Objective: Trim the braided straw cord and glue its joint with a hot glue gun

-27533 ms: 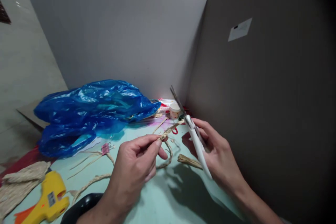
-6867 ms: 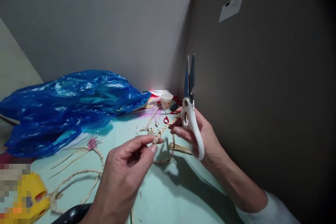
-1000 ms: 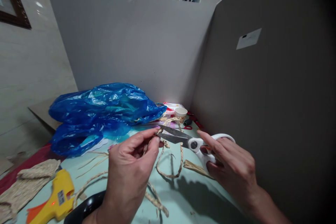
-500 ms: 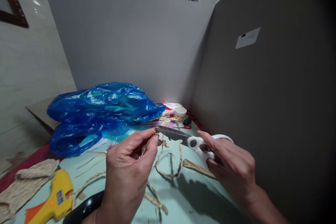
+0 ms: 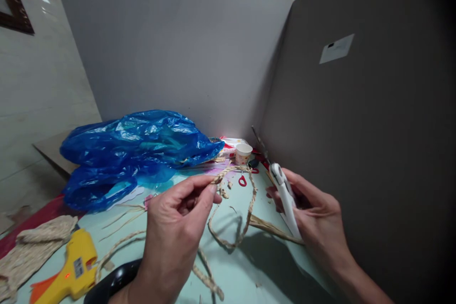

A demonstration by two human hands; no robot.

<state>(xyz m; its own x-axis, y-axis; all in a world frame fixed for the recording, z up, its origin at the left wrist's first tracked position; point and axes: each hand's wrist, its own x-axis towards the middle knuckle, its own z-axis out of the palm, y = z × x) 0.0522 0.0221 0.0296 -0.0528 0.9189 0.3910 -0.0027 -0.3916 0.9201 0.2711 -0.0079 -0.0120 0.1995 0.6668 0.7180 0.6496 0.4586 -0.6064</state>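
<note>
Between thumb and fingertips, my left hand (image 5: 178, 228) pinches a thin braided straw cord (image 5: 250, 209). From there the cord loops out to the right and hangs down to the table; another stretch lies below and behind the hand. My right hand (image 5: 317, 213) is wrapped round white-handled scissors (image 5: 283, 190), held apart from the cord. Their blades point up and away, seen nearly edge-on. Beneath the scissors lies a bundle of dry straw strips (image 5: 272, 229). Small straw scraps (image 5: 224, 193) lie beyond my left fingertips.
A yellow glue gun (image 5: 73, 266) with a lit orange light lies at the lower left, near a woven straw piece (image 5: 39, 249). A crumpled blue plastic bag (image 5: 135, 145) fills the back left. Behind stand a paper cup (image 5: 243, 154) and grey partitions (image 5: 171, 57); red-handled scissors (image 5: 242, 180) lie nearby.
The scissors have moved away from my left fingertips to the right and turned so the blades point up. More of the cord loop shows beside my left hand, which still pinches it.
</note>
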